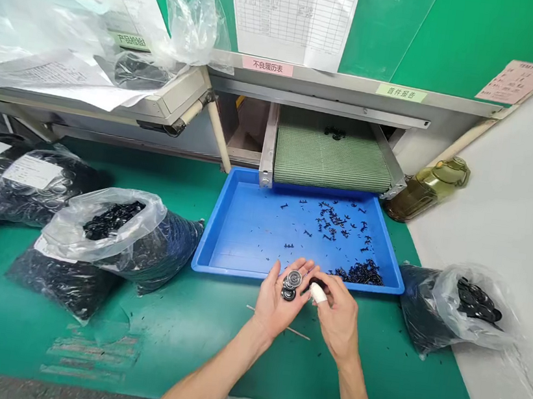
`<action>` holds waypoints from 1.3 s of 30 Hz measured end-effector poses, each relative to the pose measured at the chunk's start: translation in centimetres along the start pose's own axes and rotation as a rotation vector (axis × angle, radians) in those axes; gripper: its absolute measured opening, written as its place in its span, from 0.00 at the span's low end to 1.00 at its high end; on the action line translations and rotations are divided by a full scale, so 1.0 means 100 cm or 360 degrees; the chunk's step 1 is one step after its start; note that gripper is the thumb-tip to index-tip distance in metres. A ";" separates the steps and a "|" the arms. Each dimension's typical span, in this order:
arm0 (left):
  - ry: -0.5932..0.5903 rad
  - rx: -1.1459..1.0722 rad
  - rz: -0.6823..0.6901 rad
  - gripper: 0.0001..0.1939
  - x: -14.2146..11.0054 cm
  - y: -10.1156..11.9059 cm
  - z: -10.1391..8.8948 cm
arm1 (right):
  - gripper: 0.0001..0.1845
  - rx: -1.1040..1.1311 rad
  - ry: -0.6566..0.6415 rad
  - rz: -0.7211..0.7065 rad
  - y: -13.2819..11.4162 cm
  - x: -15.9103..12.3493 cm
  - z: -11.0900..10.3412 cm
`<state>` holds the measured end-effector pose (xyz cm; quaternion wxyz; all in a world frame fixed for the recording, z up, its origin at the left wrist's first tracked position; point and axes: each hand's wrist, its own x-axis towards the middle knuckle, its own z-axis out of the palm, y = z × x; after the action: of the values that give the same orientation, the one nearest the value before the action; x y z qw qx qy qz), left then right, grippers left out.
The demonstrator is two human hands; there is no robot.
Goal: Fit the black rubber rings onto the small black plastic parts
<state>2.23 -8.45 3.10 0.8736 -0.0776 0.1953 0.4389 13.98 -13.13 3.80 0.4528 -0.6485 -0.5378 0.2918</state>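
Left hand [275,302]: palm up, loosely cupped, fingers mostly extended; a few black round parts [291,282] lie on it, at the near edge of the blue tray [247,233].

Right hand [337,317]: thumb and fingers drawn together on a dark piece [317,285], beside the left fingertips; white finger cover [317,293] worn. Outline of the piece largely hidden.

Handling, as judged: round parts light, smooth, rather slippery, probably stiff rubber or plastic; hardly fragile, though thin rims may bend. Best taken by the outer rim, between thumb and forefinger.

Tray: on the table [169,344], towards its back edge; small black scraps [362,272] heaped in its near right corner, others scattered towards its far right corner.

Conveyor belt [330,162]: green, ending over the tray's far edge; small black cluster [335,132] on it.

Open bag [109,234]: black contents, left of the tray. Second open bag [443,308]: at the table's right edge, black flat pieces inside.

Writing: pink label [267,66], "不良履历表"; pale green label [401,93], "首件报告". Green label [129,41] at left, only partly legible. Gridded sheet [293,13] and white bag slip [33,171]: text too small to read. No brand legible.
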 end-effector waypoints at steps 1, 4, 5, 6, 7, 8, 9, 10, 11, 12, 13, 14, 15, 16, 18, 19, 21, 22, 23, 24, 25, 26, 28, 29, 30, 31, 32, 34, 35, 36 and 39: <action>-0.0005 0.0003 -0.0014 0.19 0.000 -0.001 0.000 | 0.16 -0.0016 -0.0036 -0.0017 -0.001 0.003 -0.001; -0.0021 -0.0004 -0.0021 0.19 0.002 -0.003 -0.001 | 0.20 -0.0168 -0.0168 -0.0112 -0.007 0.009 -0.002; -0.0021 -0.0012 -0.0012 0.19 0.002 -0.003 -0.001 | 0.21 -0.0240 -0.0182 -0.0139 -0.009 0.010 -0.002; -0.0017 -0.0022 -0.0001 0.19 0.003 -0.003 -0.002 | 0.22 -0.0313 -0.0177 -0.0161 -0.011 0.010 -0.002; -0.0013 -0.0032 0.0012 0.19 0.003 -0.003 -0.002 | 0.21 -0.0379 -0.0167 -0.0181 -0.013 0.008 -0.002; -0.0009 -0.0038 0.0023 0.18 0.004 -0.002 -0.003 | 0.19 -0.0431 -0.0175 -0.0202 -0.014 0.006 -0.002; -0.0006 -0.0038 0.0029 0.18 0.004 -0.002 -0.003 | 0.17 -0.0471 -0.0213 -0.0219 -0.015 0.004 -0.001; -0.0005 -0.0031 0.0031 0.19 0.004 -0.001 -0.004 | 0.14 -0.0506 -0.0276 -0.0230 -0.016 0.001 0.001; -0.0007 -0.0021 0.0033 0.19 0.004 -0.001 -0.004 | 0.12 -0.0549 -0.0342 -0.0237 -0.017 -0.002 0.003; -0.0010 -0.0007 0.0035 0.19 0.004 0.000 -0.005 | 0.10 -0.0604 -0.0395 -0.0241 -0.017 -0.005 0.006; -0.0013 0.0008 0.0034 0.19 0.004 0.000 -0.005 | 0.09 -0.0666 -0.0417 -0.0245 -0.017 -0.007 0.008; -0.0017 0.0021 0.0036 0.19 0.004 0.000 -0.005 | 0.09 -0.0730 -0.0406 -0.0253 -0.017 -0.009 0.011; -0.0023 0.0031 0.0041 0.19 0.005 -0.001 -0.005 | 0.09 -0.0787 -0.0376 -0.0265 -0.017 -0.010 0.014; -0.0029 0.0036 0.0052 0.19 0.005 -0.001 -0.005 | 0.10 -0.0825 -0.0346 -0.0283 -0.017 -0.011 0.016; -0.0033 0.0037 0.0081 0.17 0.007 0.000 -0.005 | 0.13 -0.0833 -0.0287 -0.0307 -0.016 -0.012 0.017; -0.0024 0.0042 0.0098 0.16 0.008 0.000 -0.006 | 0.15 -0.0795 -0.0260 -0.0305 -0.015 -0.012 0.017; 0.0033 0.0101 0.0127 0.14 0.010 0.001 -0.009 | 0.15 -0.0636 -0.0220 -0.0231 -0.013 -0.012 0.014; 0.0077 0.0164 0.0143 0.13 0.011 0.001 -0.011 | 0.15 -0.0522 -0.0210 -0.0143 -0.012 -0.012 0.012; 0.0128 0.0251 0.0162 0.11 0.010 0.001 -0.013 | 0.13 -0.0392 -0.0202 -0.0025 -0.011 -0.011 0.010; 0.0179 0.0360 0.0186 0.11 0.009 0.000 -0.015 | 0.12 -0.0255 -0.0188 0.0106 -0.010 -0.010 0.008; 0.0215 0.0486 0.0214 0.10 0.007 -0.001 -0.016 | 0.12 -0.0128 -0.0156 0.0229 -0.009 -0.010 0.007; 0.0225 0.0619 0.0238 0.11 0.004 -0.002 -0.017 | 0.12 -0.0025 -0.0107 0.0324 -0.008 -0.010 0.005; 0.0162 0.0880 0.0236 0.12 -0.003 -0.004 -0.017 | 0.15 0.0074 -0.0006 0.0400 -0.007 -0.010 0.003; 0.0103 0.1000 0.0209 0.13 -0.006 -0.005 -0.017 | 0.15 0.0066 0.0028 0.0398 -0.006 -0.011 0.002; 0.0049 0.1107 0.0176 0.13 -0.009 -0.005 -0.017 | 0.16 0.0036 0.0040 0.0381 -0.006 -0.012 0.001; 0.0017 0.1202 0.0149 0.13 -0.012 -0.005 -0.016 | 0.16 -0.0001 0.0025 0.0355 -0.005 -0.013 0.000; 0.0008 0.1292 0.0134 0.14 -0.014 -0.004 -0.016 | 0.16 -0.0038 -0.0014 0.0316 -0.004 -0.014 -0.001; 0.0030 0.1496 0.0131 0.14 -0.016 -0.001 -0.017 | 0.16 -0.0121 -0.0112 0.0210 -0.003 -0.015 -0.004; 0.0034 0.1605 0.0113 0.14 -0.016 0.001 -0.018 | 0.15 -0.0167 -0.0167 0.0160 -0.003 -0.015 -0.007; 0.0020 0.1711 0.0074 0.14 -0.016 0.004 -0.019 | 0.12 -0.0209 -0.0231 0.0126 -0.003 -0.015 -0.009; -0.0110 0.1932 -0.0085 0.16 -0.017 0.013 -0.022 | 0.08 -0.0300 -0.0470 0.0071 -0.006 -0.011 -0.018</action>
<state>-0.32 -9.56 1.80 0.7785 0.4438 0.3801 0.2293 14.98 -14.69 4.92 0.2996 -0.6500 -0.6088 0.3421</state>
